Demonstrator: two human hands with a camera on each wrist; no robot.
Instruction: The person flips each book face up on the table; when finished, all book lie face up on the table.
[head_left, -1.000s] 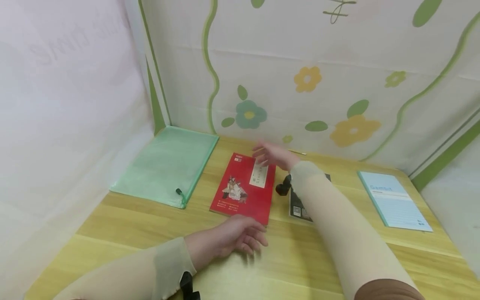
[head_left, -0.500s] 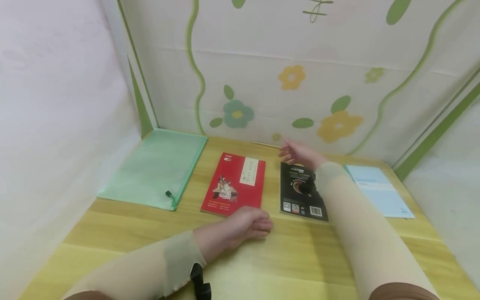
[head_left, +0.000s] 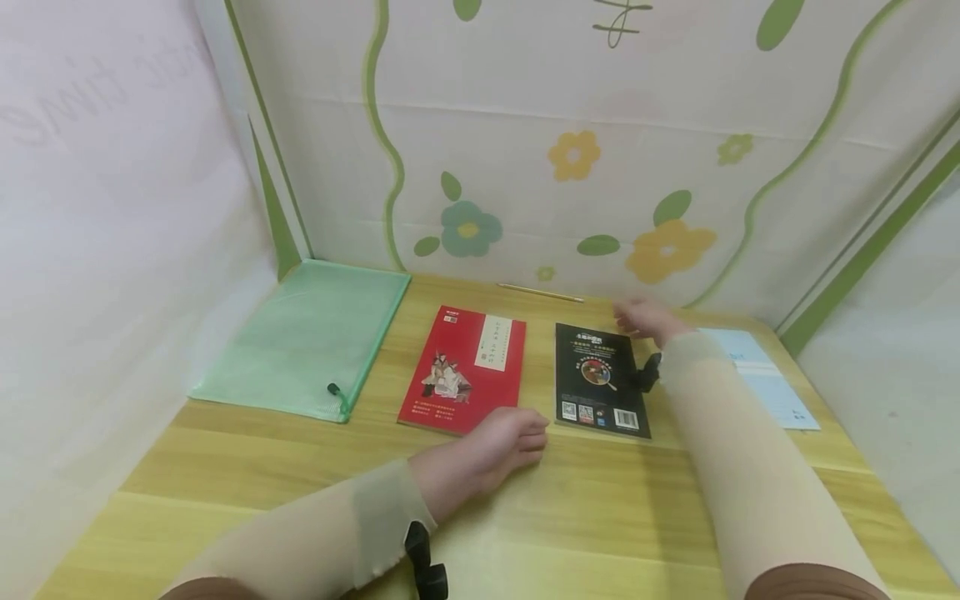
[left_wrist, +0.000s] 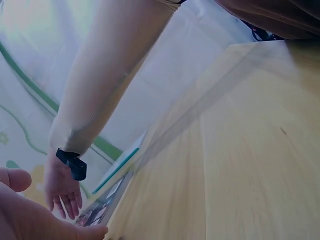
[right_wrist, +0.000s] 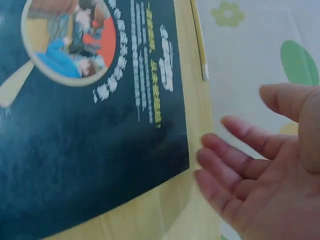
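A red book (head_left: pixel 463 369) and a black book (head_left: pixel 600 379) lie side by side on the wooden table (head_left: pixel 600 517). My left hand (head_left: pixel 534 438) rests on the table at the red book's near right corner, fingers loosely curled and holding nothing. My right hand (head_left: pixel 632 317) hovers open, fingers spread, at the black book's far right corner. In the right wrist view the open right hand (right_wrist: pixel 235 160) is just beside the black book (right_wrist: pixel 90 125), apart from it. The left wrist view shows my left palm (left_wrist: pixel 25 215) and the right hand (left_wrist: pixel 62 192) beyond it.
A green zip pouch (head_left: pixel 300 337) lies at the far left. A light blue notebook (head_left: pixel 765 379) is at the right, partly behind my right arm. A thin pencil (head_left: pixel 540 292) lies along the back wall. Flowered cloth walls close in the table.
My right hand has swung right, from over the red book's top to the black book's far right corner, uncovering the black book. The left hand's fingers have curled in, staying put.
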